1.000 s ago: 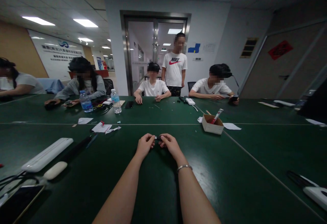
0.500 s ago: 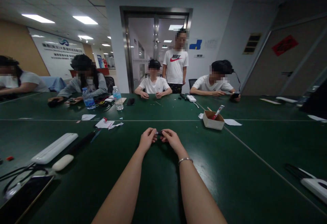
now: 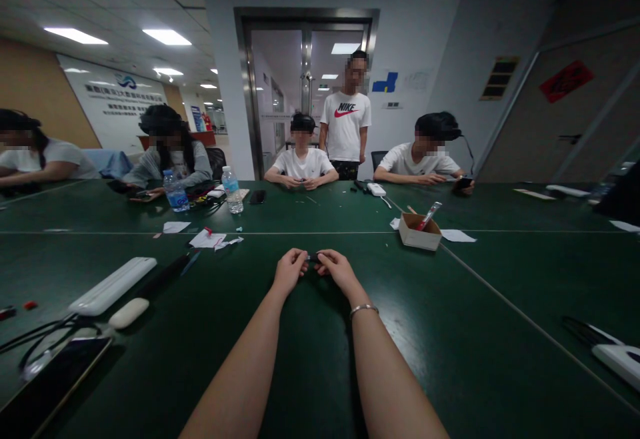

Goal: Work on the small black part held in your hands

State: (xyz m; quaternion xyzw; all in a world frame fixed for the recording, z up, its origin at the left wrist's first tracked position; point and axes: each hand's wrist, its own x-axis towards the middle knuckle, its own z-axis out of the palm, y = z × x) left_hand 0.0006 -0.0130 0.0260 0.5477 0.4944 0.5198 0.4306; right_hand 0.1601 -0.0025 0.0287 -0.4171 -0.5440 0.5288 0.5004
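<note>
Out in front of me, above the green table [image 3: 310,332], both arms reach forward and the fingertips nearly meet. A small dark object [image 3: 313,257] spans the gap between them, with a paler bit at its left end; it is too small to tell its kind. My left hand [image 3: 289,271] pinches the left end between thumb and fingers. On the other end my right hand [image 3: 338,271] is closed in a similar pinch, a metal bangle [image 3: 364,308] on its wrist. The fingers cover much of the object.
Left of my arms lie a long white device [image 3: 114,285], a white oval item [image 3: 129,313], a phone [image 3: 55,382] and cables. Paper scraps [image 3: 207,238] and bottles [image 3: 233,189] stand farther off. An open box [image 3: 420,233] is ahead right. Several people sit across the table.
My view has shifted slightly, so the table items sit a little higher and to the right. Both hands keep their pinch on the small dark object, with little visible movement.
</note>
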